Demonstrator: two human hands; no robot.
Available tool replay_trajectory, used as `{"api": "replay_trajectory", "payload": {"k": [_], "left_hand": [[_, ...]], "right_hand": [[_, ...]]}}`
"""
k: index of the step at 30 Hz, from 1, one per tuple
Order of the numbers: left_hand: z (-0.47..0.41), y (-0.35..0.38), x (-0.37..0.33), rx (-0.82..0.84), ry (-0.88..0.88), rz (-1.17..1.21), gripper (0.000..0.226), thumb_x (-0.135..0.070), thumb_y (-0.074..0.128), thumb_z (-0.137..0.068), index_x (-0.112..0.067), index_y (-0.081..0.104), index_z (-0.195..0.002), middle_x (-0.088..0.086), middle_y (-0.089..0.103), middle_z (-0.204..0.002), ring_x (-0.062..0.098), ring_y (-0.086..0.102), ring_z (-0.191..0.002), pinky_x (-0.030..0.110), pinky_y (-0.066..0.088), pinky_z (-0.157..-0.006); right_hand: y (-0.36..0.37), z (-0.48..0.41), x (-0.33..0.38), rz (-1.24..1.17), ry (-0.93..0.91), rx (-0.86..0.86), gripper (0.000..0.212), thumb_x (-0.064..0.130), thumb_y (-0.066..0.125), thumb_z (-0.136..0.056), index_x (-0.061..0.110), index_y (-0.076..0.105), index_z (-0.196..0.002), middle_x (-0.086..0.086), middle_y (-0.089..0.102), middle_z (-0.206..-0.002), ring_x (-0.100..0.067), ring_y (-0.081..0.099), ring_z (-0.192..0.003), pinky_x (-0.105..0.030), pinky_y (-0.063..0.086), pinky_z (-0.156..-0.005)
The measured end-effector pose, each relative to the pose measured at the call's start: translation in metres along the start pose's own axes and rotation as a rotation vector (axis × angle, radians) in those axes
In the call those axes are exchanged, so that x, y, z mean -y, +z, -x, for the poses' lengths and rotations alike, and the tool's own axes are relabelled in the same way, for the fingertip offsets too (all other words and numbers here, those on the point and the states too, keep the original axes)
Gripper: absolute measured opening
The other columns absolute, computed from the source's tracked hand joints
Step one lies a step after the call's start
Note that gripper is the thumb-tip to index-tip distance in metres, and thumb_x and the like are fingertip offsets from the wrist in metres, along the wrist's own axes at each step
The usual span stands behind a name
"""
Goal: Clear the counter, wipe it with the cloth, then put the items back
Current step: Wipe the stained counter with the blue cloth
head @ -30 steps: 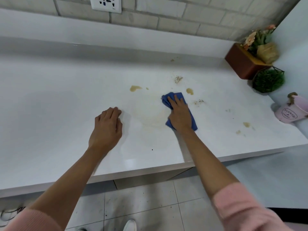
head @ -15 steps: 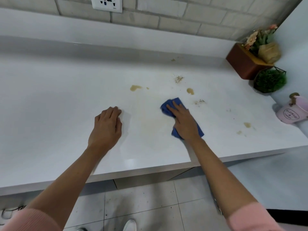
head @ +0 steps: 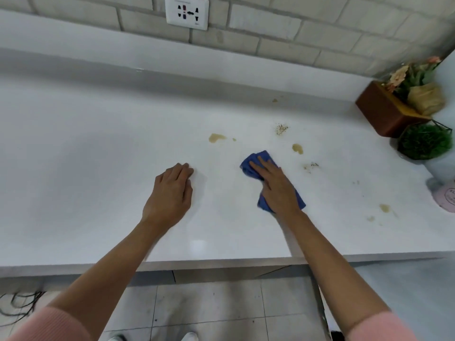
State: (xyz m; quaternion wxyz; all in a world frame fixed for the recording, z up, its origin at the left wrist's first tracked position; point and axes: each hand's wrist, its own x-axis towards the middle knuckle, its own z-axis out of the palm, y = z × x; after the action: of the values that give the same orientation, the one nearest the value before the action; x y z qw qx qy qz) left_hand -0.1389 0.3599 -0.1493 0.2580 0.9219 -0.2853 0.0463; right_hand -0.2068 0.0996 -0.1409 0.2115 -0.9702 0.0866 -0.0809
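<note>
- Pressing flat on the blue cloth (head: 256, 159), the right hand (head: 277, 189) pins it to the white table (head: 98, 156), grip spread wide.
- Left of the cloth, the left hand (head: 171, 195) rests palm-down, holding nothing.
- Beyond the cloth lie brown stains (head: 216, 137) and crumbs (head: 281, 129); far right stand a brown planter (head: 386, 113) and green plant (head: 424, 142).

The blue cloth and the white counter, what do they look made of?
The blue cloth looks like soft fabric, perhaps microfibre: matt, and it bunches into folds under the right hand. The counter looks like polished stone or a solid composite, hard to tell which: smooth, white, faintly glossy, with a soft light reflection near its front edge.
</note>
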Motion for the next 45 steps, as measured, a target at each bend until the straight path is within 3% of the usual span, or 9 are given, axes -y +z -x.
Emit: {"api": "replay_trajectory", "payload": {"k": [6, 11, 14, 23, 29, 33, 37, 40, 45], "left_hand": [[-0.003, 0.003, 0.002, -0.003, 0.007, -0.028, 0.033, -0.012, 0.040, -0.093, -0.010, 0.050, -0.124, 0.004, 0.051, -0.127, 0.023, 0.045, -0.121, 0.035, 0.029, -0.103], [-0.002, 0.005, 0.002, -0.002, 0.007, -0.046, 0.032, -0.012, 0.040, -0.094, -0.009, 0.050, -0.125, 0.006, 0.052, -0.128, 0.025, 0.047, -0.120, 0.037, 0.031, -0.101], [-0.002, 0.005, 0.002, 0.005, -0.001, -0.053, 0.034, -0.012, 0.039, -0.095, -0.010, 0.048, -0.127, 0.005, 0.050, -0.131, 0.024, 0.043, -0.127, 0.036, 0.030, -0.103], [-0.002, 0.005, 0.001, 0.015, -0.007, -0.068, 0.035, -0.013, 0.036, -0.095, -0.011, 0.047, -0.129, 0.004, 0.048, -0.131, 0.022, 0.040, -0.128, 0.035, 0.029, -0.104], [-0.003, 0.004, 0.001, 0.015, 0.001, -0.066, 0.035, -0.012, 0.039, -0.095, -0.009, 0.048, -0.128, 0.006, 0.050, -0.132, 0.024, 0.042, -0.127, 0.037, 0.032, -0.103], [-0.003, 0.004, 0.001, 0.011, 0.006, -0.060, 0.034, -0.011, 0.040, -0.094, -0.010, 0.049, -0.127, 0.005, 0.050, -0.131, 0.023, 0.042, -0.126, 0.036, 0.032, -0.102], [-0.002, 0.003, 0.000, 0.014, -0.002, -0.046, 0.034, -0.012, 0.039, -0.094, -0.012, 0.048, -0.126, 0.002, 0.048, -0.131, 0.021, 0.040, -0.127, 0.035, 0.030, -0.103], [-0.002, 0.003, 0.000, 0.015, 0.006, -0.050, 0.033, -0.013, 0.038, -0.094, -0.013, 0.047, -0.126, 0.001, 0.048, -0.131, 0.020, 0.040, -0.126, 0.034, 0.028, -0.103], [-0.003, 0.003, -0.001, 0.006, 0.009, -0.064, 0.033, -0.012, 0.039, -0.093, -0.010, 0.049, -0.124, 0.004, 0.049, -0.129, 0.023, 0.044, -0.119, 0.036, 0.030, -0.100]], "right_hand": [[0.028, -0.121, 0.031, 0.134, 0.132, -0.008, 0.061, 0.005, 0.040, -0.092, 0.017, 0.021, -0.149, -0.003, 0.015, -0.159, -0.026, 0.015, -0.146, -0.036, 0.015, -0.118], [0.034, -0.101, 0.052, 0.012, -0.178, 0.138, 0.062, -0.011, 0.040, -0.087, 0.011, 0.032, -0.145, -0.008, 0.023, -0.156, -0.025, 0.020, -0.145, -0.026, 0.006, -0.116], [0.022, -0.052, 0.034, -0.038, -0.336, 0.175, 0.060, -0.016, 0.033, -0.087, 0.010, 0.041, -0.140, -0.010, 0.031, -0.153, -0.024, 0.023, -0.144, -0.033, 0.013, -0.120], [0.021, -0.139, 0.025, 0.158, -0.038, 0.040, 0.062, -0.003, 0.042, -0.088, 0.015, 0.030, -0.146, -0.009, 0.022, -0.157, -0.028, 0.030, -0.140, -0.040, 0.024, -0.112], [0.045, -0.106, 0.067, 0.034, -0.334, 0.133, 0.068, -0.013, 0.037, -0.082, 0.017, 0.039, -0.142, -0.005, 0.029, -0.155, -0.023, 0.026, -0.143, -0.028, 0.012, -0.115], [0.027, -0.048, 0.038, -0.021, -0.466, 0.193, 0.065, -0.015, 0.032, -0.084, 0.017, 0.046, -0.138, -0.003, 0.035, -0.151, -0.019, 0.026, -0.142, -0.024, 0.010, -0.114], [0.007, -0.071, 0.002, 0.049, -0.221, 0.091, 0.059, -0.009, 0.035, -0.090, 0.022, 0.044, -0.139, -0.003, 0.026, -0.155, -0.026, 0.018, -0.145, -0.041, 0.014, -0.119], [0.014, -0.107, 0.003, 0.136, -0.057, 0.020, 0.060, -0.005, 0.038, -0.090, 0.023, 0.038, -0.143, -0.008, 0.019, -0.158, -0.035, 0.016, -0.144, -0.044, 0.022, -0.114], [0.024, -0.122, 0.025, 0.045, -0.109, 0.089, 0.065, -0.008, 0.043, -0.084, 0.017, 0.037, -0.143, -0.010, 0.021, -0.157, -0.030, 0.021, -0.144, -0.042, 0.012, -0.115]]}}
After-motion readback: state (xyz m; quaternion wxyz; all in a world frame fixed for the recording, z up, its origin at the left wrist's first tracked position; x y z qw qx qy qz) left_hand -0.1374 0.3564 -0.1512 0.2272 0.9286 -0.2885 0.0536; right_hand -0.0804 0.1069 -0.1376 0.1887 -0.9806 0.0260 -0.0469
